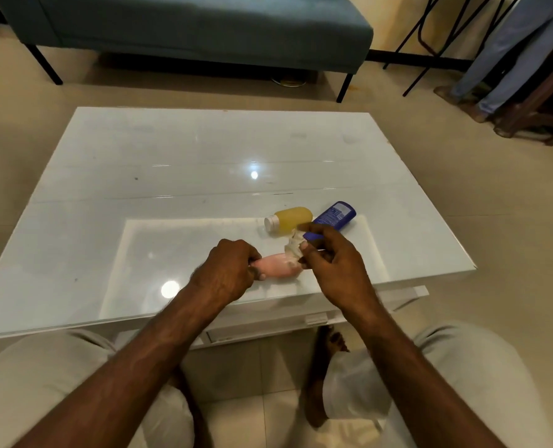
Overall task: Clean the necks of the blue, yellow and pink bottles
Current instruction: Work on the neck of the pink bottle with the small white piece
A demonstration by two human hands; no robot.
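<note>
A pink bottle (pixel 278 266) lies sideways just above the white table (pixel 171 176) near its front edge. My left hand (pixel 228 273) grips the bottle's left end. My right hand (pixel 331 263) pinches a crumpled white tissue (pixel 293 246) against the bottle's right end, whose neck is hidden by the tissue. Behind them a yellow bottle (pixel 292 218) with a white cap lies on its side. A blue bottle (pixel 333 216) lies beside it to the right, its lower end hidden behind my right hand.
A teal sofa (pixel 184 24) stands on the floor beyond the table. Another person's legs (pixel 507 56) and dark chair legs are at the far right. My knees and bare feet are below the table's front edge.
</note>
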